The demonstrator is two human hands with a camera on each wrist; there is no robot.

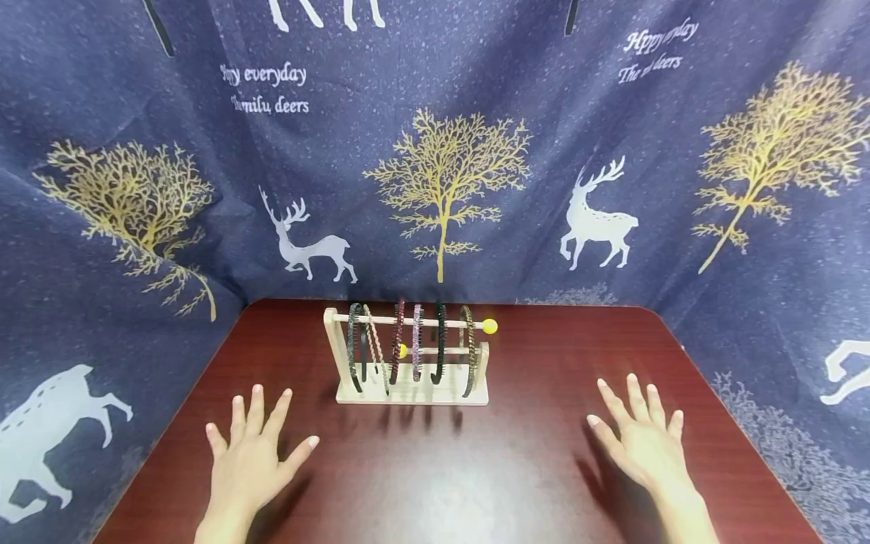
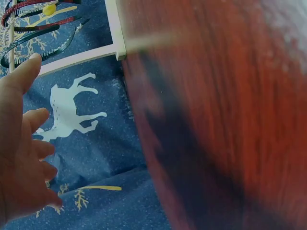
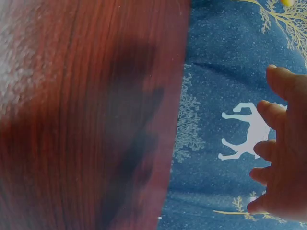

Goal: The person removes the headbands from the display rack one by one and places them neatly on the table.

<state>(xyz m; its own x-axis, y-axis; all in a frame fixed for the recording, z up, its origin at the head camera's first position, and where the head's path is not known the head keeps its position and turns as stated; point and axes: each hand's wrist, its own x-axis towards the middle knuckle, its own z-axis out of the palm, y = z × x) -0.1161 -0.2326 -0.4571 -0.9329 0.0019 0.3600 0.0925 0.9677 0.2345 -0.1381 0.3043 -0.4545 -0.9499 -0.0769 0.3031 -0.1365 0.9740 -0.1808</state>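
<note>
A pale wooden rack stands at the back middle of the table in the head view. Several headbands hang on its bars, among them a dark red one, a purple one, a black one and a brownish one. My left hand hovers over the table, front left of the rack, fingers spread and holding nothing. Over the right side, my right hand is likewise spread and holds nothing. The left wrist view shows part of the rack beyond the thumb.
Yellow balls cap the rack's bars. The reddish-brown table has rounded back corners and bears the shadows of both hands. Blue cloth printed with deer and trees hangs behind it and along both sides.
</note>
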